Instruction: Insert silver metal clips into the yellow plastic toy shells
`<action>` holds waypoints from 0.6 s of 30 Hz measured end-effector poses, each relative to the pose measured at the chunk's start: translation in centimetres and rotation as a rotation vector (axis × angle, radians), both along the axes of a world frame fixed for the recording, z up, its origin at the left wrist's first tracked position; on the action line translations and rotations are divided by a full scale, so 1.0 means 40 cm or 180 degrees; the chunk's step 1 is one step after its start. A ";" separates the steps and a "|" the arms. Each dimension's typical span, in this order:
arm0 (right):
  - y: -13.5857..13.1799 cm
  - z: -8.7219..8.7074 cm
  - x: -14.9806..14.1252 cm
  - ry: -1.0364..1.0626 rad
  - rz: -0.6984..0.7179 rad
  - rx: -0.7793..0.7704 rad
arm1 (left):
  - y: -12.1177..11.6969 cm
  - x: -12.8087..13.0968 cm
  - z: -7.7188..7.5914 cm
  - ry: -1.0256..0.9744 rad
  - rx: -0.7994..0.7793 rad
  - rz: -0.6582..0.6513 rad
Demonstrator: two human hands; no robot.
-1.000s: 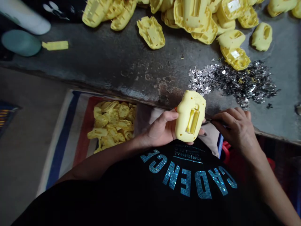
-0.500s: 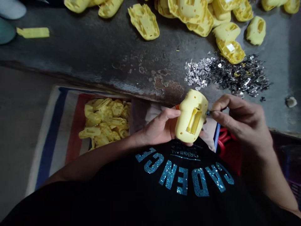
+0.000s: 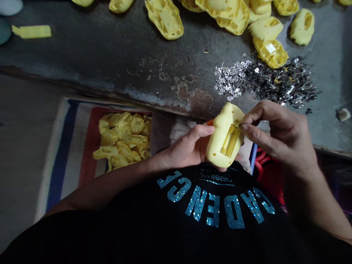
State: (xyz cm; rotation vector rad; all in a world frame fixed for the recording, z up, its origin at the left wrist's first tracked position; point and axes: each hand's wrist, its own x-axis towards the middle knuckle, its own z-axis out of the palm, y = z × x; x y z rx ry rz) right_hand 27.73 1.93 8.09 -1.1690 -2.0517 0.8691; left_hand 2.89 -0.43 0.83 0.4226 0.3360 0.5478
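My left hand is wrapped round a yellow plastic shell, thumb along its left edge and fingers underneath. The shell is tilted, and a long battery compartment faces up, with small screw holes around it. My right hand pinches a small metal piece, mostly hidden between thumb and forefinger, at the upper end of that compartment. Just beyond the hands, a heap of small shiny metal contact pieces lies on the dark worktop.
More yellow shells lie along the far side of the worktop, one propped over the metal heap. A striped sack with many yellow parts stands below the edge at left. A yellow strip lies at far left.
My right hand has moved left, bringing its fingertips from beside the shell onto the upper end of the compartment. The shell stays in my left hand. The view has shifted slightly.
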 end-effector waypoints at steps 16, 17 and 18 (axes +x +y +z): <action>-0.011 0.011 -0.021 -0.1073 0.0033 0.0642 | -0.007 0.008 0.003 0.0128 -0.0053 0.0145; -0.010 0.010 -0.022 -0.1084 0.0049 0.0659 | -0.008 0.008 0.002 0.0129 -0.0074 0.0134; -0.009 0.010 -0.024 -0.1103 0.0050 0.0668 | -0.009 0.007 0.002 0.0131 -0.0100 0.0133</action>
